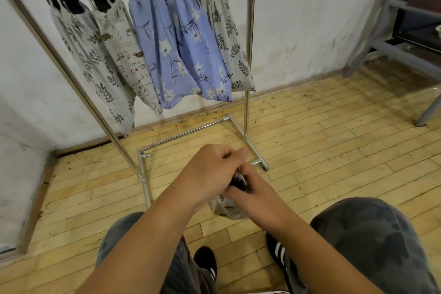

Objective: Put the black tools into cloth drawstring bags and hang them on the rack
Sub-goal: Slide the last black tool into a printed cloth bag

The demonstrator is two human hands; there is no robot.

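Left hand (210, 172) and right hand (256, 196) grip the bag (224, 210) — black tool (239, 182) poking out — open floor (334, 150) before the rack (247, 112).

Single view, head-worn, wide-angle: faces forward and steeply down over the person's own forearms, with the left hand (212, 169) and right hand (255, 198) nearest the lens at lower centre, both closed round a cloth bag (224, 210). Beyond them, at middle distance, the rack (246, 114) of hanging bags (164, 55) stands against a white wall (310, 19), its top cut by the upper edge. The uprights splay, probably from lens distortion, and wooden floor (334, 138) fills the lower half.
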